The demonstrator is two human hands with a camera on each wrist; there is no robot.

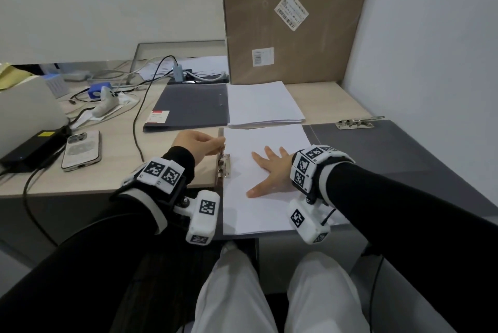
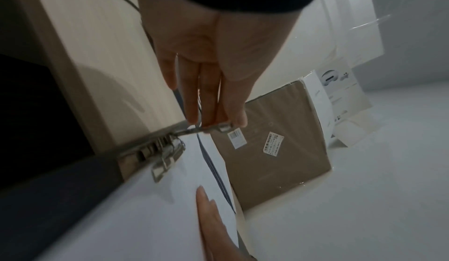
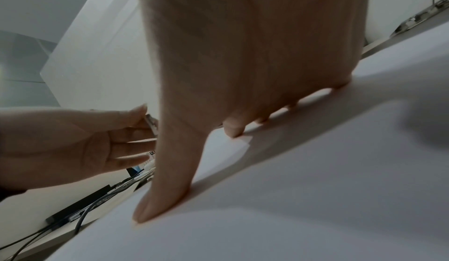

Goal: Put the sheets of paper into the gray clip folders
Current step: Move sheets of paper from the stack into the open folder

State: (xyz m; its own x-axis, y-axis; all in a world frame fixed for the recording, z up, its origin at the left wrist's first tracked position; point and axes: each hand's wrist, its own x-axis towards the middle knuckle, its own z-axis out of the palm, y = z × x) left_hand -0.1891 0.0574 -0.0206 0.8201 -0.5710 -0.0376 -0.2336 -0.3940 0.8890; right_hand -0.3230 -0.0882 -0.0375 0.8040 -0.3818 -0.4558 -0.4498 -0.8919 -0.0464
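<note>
A white sheet of paper [image 1: 269, 138] lies on an open gray clip folder [image 1: 220, 133] at the desk's front edge. The folder's metal clip [image 1: 224, 167] sits along the sheet's left edge. My left hand [image 1: 217, 144] pinches the clip's raised lever [image 2: 219, 127] between thumb and fingers. My right hand [image 1: 269, 171] lies flat on the middle of the sheet with its fingers spread, its thumb [image 3: 165, 198] pressing the paper. A stack of white paper [image 1: 265, 103] lies just behind. A closed gray folder [image 1: 188, 106] lies to the left of that stack.
To the right, another gray folder surface [image 1: 390, 160] carries a second metal clip [image 1: 355, 123]. A tall cardboard box [image 1: 291, 17] stands at the back. A phone [image 1: 80, 149], a black power brick [image 1: 32, 150] and cables [image 1: 137, 117] lie on the left.
</note>
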